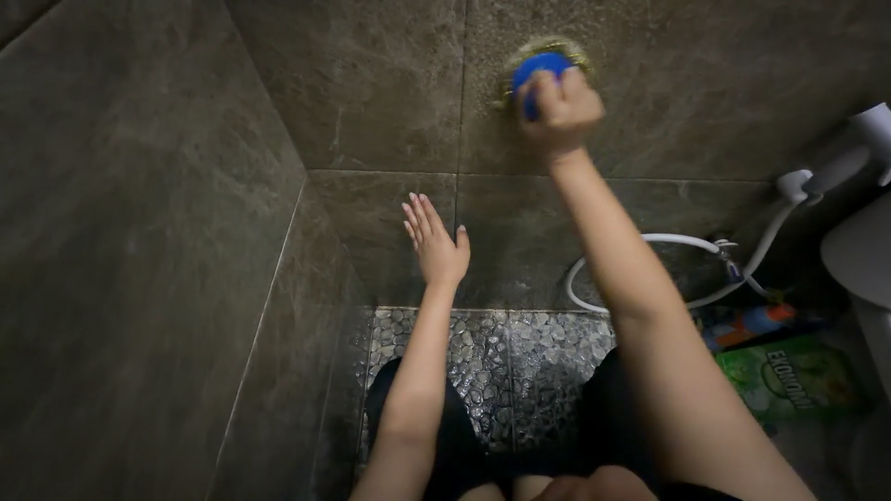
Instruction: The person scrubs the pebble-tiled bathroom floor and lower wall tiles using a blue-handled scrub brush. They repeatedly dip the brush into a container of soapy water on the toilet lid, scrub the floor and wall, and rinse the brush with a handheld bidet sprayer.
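Up high, right hand (561, 111) gripping brush (543, 63), handle vertical

Single head-worn view, looking steeply down and forward along both outstretched arms, close to the tiled wall (371, 93) ahead; corner at left, pebble floor (501, 362) below, knees at bottom edge

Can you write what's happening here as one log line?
right hand: grips blue scrub brush on wall tile | left hand: flat on wall, fingers spread | floor: pebble tile
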